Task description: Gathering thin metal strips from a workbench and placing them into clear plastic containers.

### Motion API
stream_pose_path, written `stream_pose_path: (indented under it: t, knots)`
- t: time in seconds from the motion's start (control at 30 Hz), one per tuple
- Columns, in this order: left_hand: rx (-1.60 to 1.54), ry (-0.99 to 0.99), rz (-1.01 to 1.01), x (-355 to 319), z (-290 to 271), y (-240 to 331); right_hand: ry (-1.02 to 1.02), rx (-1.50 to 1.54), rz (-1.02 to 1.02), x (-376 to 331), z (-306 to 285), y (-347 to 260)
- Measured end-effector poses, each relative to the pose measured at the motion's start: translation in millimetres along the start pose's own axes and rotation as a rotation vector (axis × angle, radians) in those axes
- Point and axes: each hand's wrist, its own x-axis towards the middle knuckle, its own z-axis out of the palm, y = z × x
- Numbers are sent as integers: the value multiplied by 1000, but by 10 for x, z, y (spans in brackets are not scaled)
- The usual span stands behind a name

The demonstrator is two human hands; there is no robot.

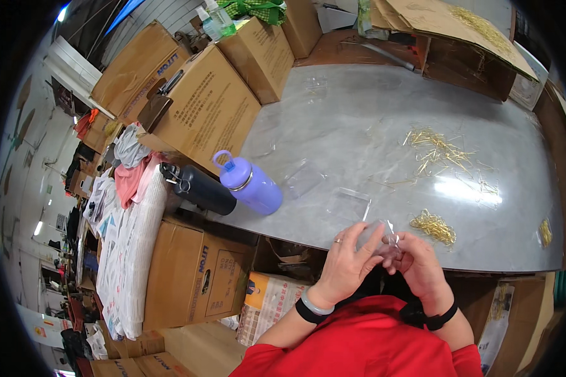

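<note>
A small clear plastic bag [388, 240] is pinched between my two hands at the near edge of the grey table [358, 138]. My left hand [349, 262] grips its left side, and my right hand [421, 262] has its fingers curled on the right side. Whatever may be inside the bag cannot be made out. Just beyond my right hand lies a tight bunch of thin gold wire pieces [432, 227]. Farther back, a looser heap of the same gold pieces [437, 151] is spread out. Flat clear plastic bags [349, 204] rest on the tabletop beyond my left hand.
A purple bottle [251, 185] and a black bottle [204, 191] stand at the table's left edge. Cardboard boxes [201, 107] line the left side. An open carton [465, 66] with gold pieces on top sits at the back right. Another small gold bunch [545, 232] lies far right.
</note>
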Motion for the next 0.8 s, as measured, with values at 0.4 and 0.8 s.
stream_pose_path:
  t: [0.4,0.8]
  knots:
    - [94,321,104,-16,75,284,13,-208,-125,-134,59,127]
    - [-219,269,-323,-125,115,74,-80,-1152,-843,-216,154,196]
